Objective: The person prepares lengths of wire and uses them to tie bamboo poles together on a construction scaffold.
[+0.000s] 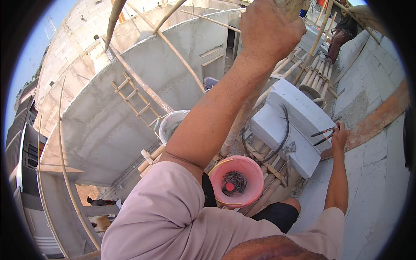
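High at the top, my left hand (271,28) is closed around a thick, upright bamboo pole (289,8); its fingertips are partly hidden. My right hand (340,135), on the right beside the block wall, grips a pair of pliers (324,131). Two dark arms of the tool spread apart toward the left, and some orange shows near the fingers. Just below that hand runs a reddish-brown board (368,130) along the wall. White blocks (299,102) lie stacked left of the pliers, with a coil of black wire (284,138) draped over them.
Between my legs stands a pink bucket (255,173) holding dark nail-like pieces and a red round object. A pale bucket (164,130) is left of my forearm. Bamboo scaffold poles (182,67) and a bamboo ladder (134,99) flank a curved grey wall (108,108). Another person (342,37) is at far right.
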The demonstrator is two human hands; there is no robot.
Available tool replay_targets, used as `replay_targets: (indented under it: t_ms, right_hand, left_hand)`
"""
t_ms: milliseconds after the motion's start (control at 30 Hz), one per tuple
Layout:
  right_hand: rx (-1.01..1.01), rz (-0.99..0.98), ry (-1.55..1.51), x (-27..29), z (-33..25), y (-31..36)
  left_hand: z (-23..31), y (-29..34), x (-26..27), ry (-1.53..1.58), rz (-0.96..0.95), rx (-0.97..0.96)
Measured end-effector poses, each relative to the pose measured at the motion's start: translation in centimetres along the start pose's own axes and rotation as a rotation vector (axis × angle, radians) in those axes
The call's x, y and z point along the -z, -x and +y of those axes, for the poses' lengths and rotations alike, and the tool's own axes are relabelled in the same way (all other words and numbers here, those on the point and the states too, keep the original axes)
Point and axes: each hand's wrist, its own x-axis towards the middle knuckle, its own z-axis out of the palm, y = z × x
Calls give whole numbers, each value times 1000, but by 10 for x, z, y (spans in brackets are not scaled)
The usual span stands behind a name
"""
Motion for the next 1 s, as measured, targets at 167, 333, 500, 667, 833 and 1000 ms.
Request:
replay_targets:
  t_ms: [167, 333, 500, 667, 833, 1000]
  right_hand:
    - [-215, 84, -868, 49, -42, 16]
    - [-517, 385, -1692, 71, -64, 59]
    - [-1429, -136, -1747, -29, -60, 162]
    - [-1454, -111, -2070, -16, -94, 179]
    - [-1243, -304, -1583, 53, -110, 204]
    - [-606, 123, -1537, 207, -234, 147]
  left_hand:
    - [4, 2, -2, 92, 93, -65]
    - [-7, 2, -4, -11, 93, -104]
    - [15, 9, -10, 65, 65, -12]
    - [10, 5, 9, 56, 31, 33]
    - [11, 6, -12, 66, 37, 15]
    - [-4, 5, 7, -10, 41, 0]
